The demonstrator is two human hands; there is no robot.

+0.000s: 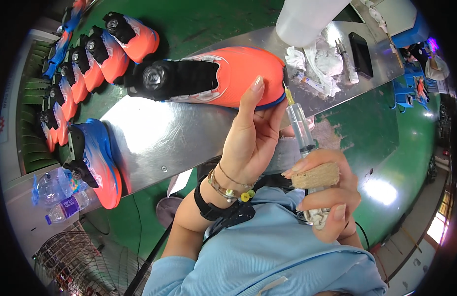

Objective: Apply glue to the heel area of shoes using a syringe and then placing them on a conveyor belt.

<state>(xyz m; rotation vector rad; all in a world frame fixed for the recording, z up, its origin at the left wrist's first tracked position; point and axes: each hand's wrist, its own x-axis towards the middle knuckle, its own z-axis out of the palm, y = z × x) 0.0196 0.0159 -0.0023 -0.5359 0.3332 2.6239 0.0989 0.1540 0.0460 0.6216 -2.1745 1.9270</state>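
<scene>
My left hand (253, 123) grips an orange sports shoe (248, 69) by its toe, thumb on the upper and fingers under the sole. The shoe lies sideways above the metal table, with a black collar and a round dial at its left end. A clear syringe (300, 128) with a yellow needle hub is in my right hand (332, 197); its tip meets the toe edge of the shoe, or comes very close. The same hand also holds a tan, rough-looking block (316, 176) and a crumpled whitish cloth (317, 217).
Several similar shoes (112, 61) stand in rows at the far left. One blue-and-orange shoe (98, 160) rests on the metal table (189, 143). Plastic bottles (68, 207) are at its left end. A white bucket (307, 19), crumpled tissues (327, 66) and a black box (360, 55) sit right.
</scene>
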